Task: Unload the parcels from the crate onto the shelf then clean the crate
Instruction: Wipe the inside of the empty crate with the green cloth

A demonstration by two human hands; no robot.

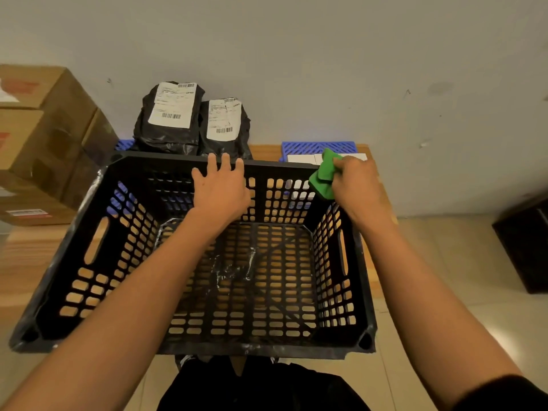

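1. Far left: stacked cardboard boxes (pixel 44 129) against the wall, on a wooden surface (pixel 23 262).
2. Left of centre, behind the crate: two black parcels (pixel 189 120) with white barcode labels, upright, side by side and touching, leaning on the wall. Bases hidden behind the crate's far rim.
3. Centre: black perforated crate (pixel 98 250), no parcels inside; white smears on the floor grid and along the rims. Tilted toward the camera, near edge overhanging the wooden surface above dark clothing.
4. Left hand (pixel 221 191) reaching across the crate interior, fingers straight and spread wide, fingertips resting over the far rim near its middle. Nothing gripped.
5. Right of centre: green cloth (pixel 323 176), bunched, at the crate's far right corner, touching the rim and inner wall there.
6. Right hand (pixel 355 185) holding the cloth, fingers curled round it, wrist above the crate's right wall.
7. Behind the right hand: blue slatted plastic piece (pixel 314 147) lying flat, white sheets (pixel 302 159) just in front of it.
8. Far right: dark box (pixel 525 241) on the tiled floor, well apart from the crate.
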